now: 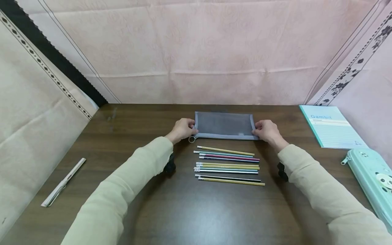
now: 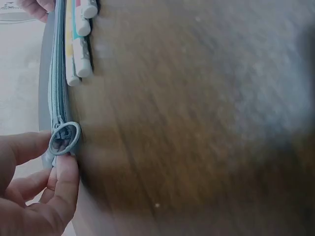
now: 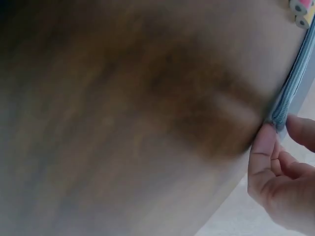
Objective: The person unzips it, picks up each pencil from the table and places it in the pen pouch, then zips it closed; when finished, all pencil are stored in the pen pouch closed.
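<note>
Over the tabletop (image 1: 171, 211), hands (image 1: 182, 130) (image 1: 267, 132) pinch a pouch (image 1: 224, 124) between them, perhaps slightly raised.

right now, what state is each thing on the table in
Mesh zip pouch: spread out, pinched at opposite ends by left hand and right hand
Zipper: slider at left end; whether closed, unclear
Pencils: loose, side by side, erasers leftward
Notebook: closed, flat
Panda pencil case: lying down, looks zipped
Slim whitish strip: lying loose
</note>
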Demonstrator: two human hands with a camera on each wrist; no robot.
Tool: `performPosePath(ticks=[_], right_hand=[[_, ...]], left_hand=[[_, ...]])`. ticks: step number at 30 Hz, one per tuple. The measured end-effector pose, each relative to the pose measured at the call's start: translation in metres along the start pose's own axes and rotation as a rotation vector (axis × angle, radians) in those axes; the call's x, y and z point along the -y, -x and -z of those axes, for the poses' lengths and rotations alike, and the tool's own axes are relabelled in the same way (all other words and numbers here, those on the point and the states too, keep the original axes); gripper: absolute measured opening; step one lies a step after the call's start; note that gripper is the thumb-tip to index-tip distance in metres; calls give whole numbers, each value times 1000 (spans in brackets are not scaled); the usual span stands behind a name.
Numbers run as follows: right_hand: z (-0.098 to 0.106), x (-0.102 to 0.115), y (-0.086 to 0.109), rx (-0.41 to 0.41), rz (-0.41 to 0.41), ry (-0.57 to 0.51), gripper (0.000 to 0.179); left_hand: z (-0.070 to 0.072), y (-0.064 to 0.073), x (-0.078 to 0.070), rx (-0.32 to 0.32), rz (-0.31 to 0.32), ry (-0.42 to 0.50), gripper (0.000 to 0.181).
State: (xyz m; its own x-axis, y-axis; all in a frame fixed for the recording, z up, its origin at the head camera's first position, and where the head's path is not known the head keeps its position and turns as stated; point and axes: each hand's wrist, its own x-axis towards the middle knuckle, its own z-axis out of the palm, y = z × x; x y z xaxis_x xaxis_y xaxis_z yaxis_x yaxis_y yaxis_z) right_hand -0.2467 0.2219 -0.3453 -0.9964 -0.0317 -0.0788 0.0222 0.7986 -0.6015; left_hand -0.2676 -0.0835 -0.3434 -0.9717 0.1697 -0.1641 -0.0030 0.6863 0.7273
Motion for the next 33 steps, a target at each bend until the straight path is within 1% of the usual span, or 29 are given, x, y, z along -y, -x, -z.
performPosePath(ticks=[2,6,8,11,13,17,19,21,23,25,26,27,29,31,33], right_hand=[[1,0,1,8,-35,-49,37],[-2,-3,4,27,-89,-131,36],[-4,-5,5,19,-88,-149,35],[-3,-5,4,-3,-78,-163,34],[-2,-4,2,-8,-74,-168,34],[0,-4,-3,-7,-60,-151,35],[0,-5,-2,-21,-35,-118,37],[0,-3,1,-72,19,-82,38],[-1,4,6,-129,100,-65,37],[-5,15,12,-161,194,-63,32],[-8,23,14,-155,243,-75,29],[-11,31,16,-122,279,-91,26],[-20,48,21,-19,349,-133,23],[-31,64,26,89,391,-172,22],[-41,77,30,172,416,-200,23]], left_hand=[[0,1,0,12,13,81,48],[-3,6,2,47,66,235,49],[-4,7,1,42,71,275,50],[-3,6,0,27,62,320,51],[-2,4,-1,30,65,350,53],[-1,1,-3,47,92,409,57],[-1,0,-5,50,108,434,58],[-1,1,-7,53,123,457,59],[-1,1,-8,52,137,481,60],[-1,2,-10,48,149,506,60],[-2,2,-11,45,153,519,61],[-2,2,-11,42,157,535,61],[-3,2,-13,38,165,566,61],[-5,2,-16,37,173,604,62],[-6,3,-19,37,185,636,62]])
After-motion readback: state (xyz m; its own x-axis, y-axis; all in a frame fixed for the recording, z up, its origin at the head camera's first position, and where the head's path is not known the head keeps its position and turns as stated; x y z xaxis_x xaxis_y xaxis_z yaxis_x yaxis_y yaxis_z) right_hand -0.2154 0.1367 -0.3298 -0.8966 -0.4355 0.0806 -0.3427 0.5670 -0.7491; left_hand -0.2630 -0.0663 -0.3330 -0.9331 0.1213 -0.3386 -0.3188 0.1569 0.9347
